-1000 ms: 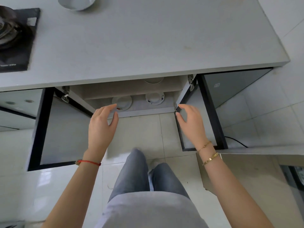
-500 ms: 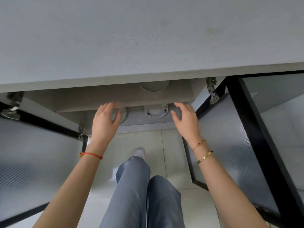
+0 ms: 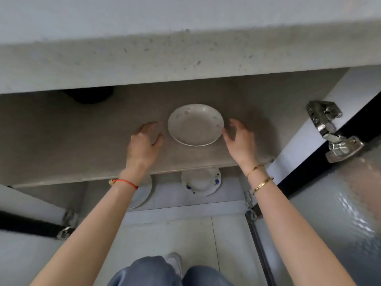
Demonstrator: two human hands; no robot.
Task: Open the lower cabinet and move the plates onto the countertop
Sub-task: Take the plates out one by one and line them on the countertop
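Round white plate (image 3: 195,124) with faint floral specks on cabinet shelf (image 3: 72,141), hands (image 3: 144,141) spread either side, gripping nothing

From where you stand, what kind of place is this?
Most likely a home kitchen: a stone countertop over an open lower cabinet, plates on its shelf and below, and a door hinge.
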